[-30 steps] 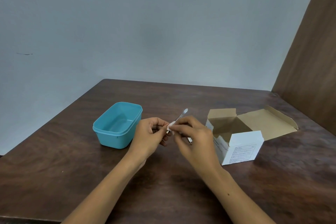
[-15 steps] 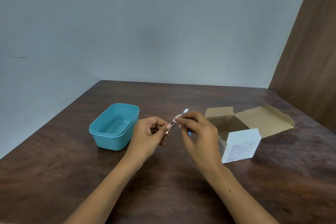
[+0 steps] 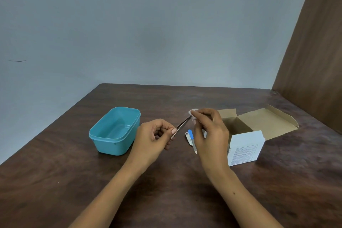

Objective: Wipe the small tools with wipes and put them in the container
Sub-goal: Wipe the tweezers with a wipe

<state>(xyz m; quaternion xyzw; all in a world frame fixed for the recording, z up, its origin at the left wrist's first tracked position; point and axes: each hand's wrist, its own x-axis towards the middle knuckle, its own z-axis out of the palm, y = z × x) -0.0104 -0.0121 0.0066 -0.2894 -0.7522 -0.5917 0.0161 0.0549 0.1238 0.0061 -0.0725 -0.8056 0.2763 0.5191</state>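
Dark wood grain runs across the table, with a plain grey wall behind it; I take the teal container as my landmark, standing open and, as far as I can see, with no tools in it; just to its right my left hand pinches the lower end of the tweezers, which slant up and away from the container; my right hand pinches a small white wipe at their upper tip; farther right of the container, on the table, lie what looks like a blue-handled nail clipper and a slim file, and beyond them an open cardboard box; I judge the tweezers light, stiff and slick when wet, so I would hold them at the joined end and leave the springy tips free; the wipe is soft and limp.
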